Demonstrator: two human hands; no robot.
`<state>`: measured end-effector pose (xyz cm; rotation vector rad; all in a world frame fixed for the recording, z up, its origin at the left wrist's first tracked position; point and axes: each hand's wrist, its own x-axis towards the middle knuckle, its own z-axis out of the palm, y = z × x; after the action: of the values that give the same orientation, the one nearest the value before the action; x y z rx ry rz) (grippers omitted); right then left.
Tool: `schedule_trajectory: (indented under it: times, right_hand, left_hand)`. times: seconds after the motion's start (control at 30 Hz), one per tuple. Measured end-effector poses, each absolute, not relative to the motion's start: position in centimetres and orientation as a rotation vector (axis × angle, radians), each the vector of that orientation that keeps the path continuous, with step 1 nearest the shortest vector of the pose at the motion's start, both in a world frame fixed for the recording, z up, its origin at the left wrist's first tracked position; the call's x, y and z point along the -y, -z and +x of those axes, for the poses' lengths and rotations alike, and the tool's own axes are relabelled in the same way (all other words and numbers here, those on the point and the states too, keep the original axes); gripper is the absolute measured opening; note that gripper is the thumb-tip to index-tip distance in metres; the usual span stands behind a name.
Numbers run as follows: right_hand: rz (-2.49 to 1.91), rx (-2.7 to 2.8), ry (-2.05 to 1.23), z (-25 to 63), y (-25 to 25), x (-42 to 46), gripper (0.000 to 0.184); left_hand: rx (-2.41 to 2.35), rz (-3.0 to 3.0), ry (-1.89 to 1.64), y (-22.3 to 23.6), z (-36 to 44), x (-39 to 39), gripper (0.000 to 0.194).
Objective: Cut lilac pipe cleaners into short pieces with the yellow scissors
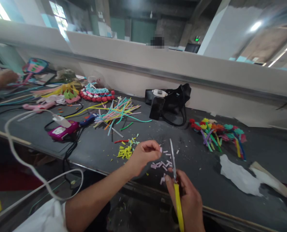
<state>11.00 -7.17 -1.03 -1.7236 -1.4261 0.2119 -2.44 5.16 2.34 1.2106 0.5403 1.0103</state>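
My right hand (188,196) grips yellow-handled scissors (178,203), whose blades point up and away from me over the dark table. To their left, my left hand (143,156) is closed in a pinch on a small pale lilac piece (160,150), most of it hidden by the fingers. Short lilac cut pieces (164,165) lie scattered on the table between my two hands. Just left of my left hand is a heap of short yellow cut pieces (124,152), with some pale green bits beside it.
Behind my hands lie a pile of coloured fuzzy stems (119,111), a black bag (177,98) and a phone (157,108). A purple power strip (63,129) with cables is at left, colourful flowers (216,129) and white paper (239,175) at right. Another person's hand (3,79) shows far left.
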Motion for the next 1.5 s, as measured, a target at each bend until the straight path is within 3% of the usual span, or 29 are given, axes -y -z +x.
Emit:
schedule_trajectory:
  times: [0.27, 0.63, 0.8, 0.93, 1.07, 1.23, 1.37, 1.5]
  right_hand:
    - [-1.809, 1.120, -0.352, 11.7, 0.1, 7.0, 0.048]
    - [-1.730, 1.135, -0.207, 11.8, 0.4, 6.8, 0.037]
    - [-1.665, 1.115, -0.263, 11.9, 0.0, 6.8, 0.034]
    - [-1.661, 1.085, -0.354, 12.2, -0.7, 6.9, 0.038]
    - [-1.611, 1.121, -0.372, 12.2, -0.7, 6.9, 0.036]
    - [-1.622, 1.199, -0.261, 12.0, -0.6, 6.9, 0.030]
    - [-1.648, 1.220, -0.273, 12.1, -0.6, 7.0, 0.029]
    - [-1.676, 1.332, -0.154, 12.1, 0.2, 7.1, 0.029]
  left_hand:
    - [-0.459, 2.594, -1.004, -1.0, -1.6, -3.2, 0.003]
    - [-0.471, 2.766, -0.884, -1.3, -1.6, -2.3, 0.006]
    - [-0.491, 2.572, -0.871, -1.3, -1.5, -2.2, 0.005]
    - [-0.639, 1.968, -0.722, -1.7, -1.5, -2.5, 0.004]
    - [-0.607, 1.413, -0.510, -2.0, -1.5, -3.0, 0.016]
    - [-0.597, 1.290, -0.433, -1.7, -1.4, -3.1, 0.012]
    - [-0.619, 1.241, -0.471, -1.5, -1.4, -3.1, 0.010]
    - [-0.603, 0.932, -0.734, -1.6, -1.5, -3.6, 0.011]
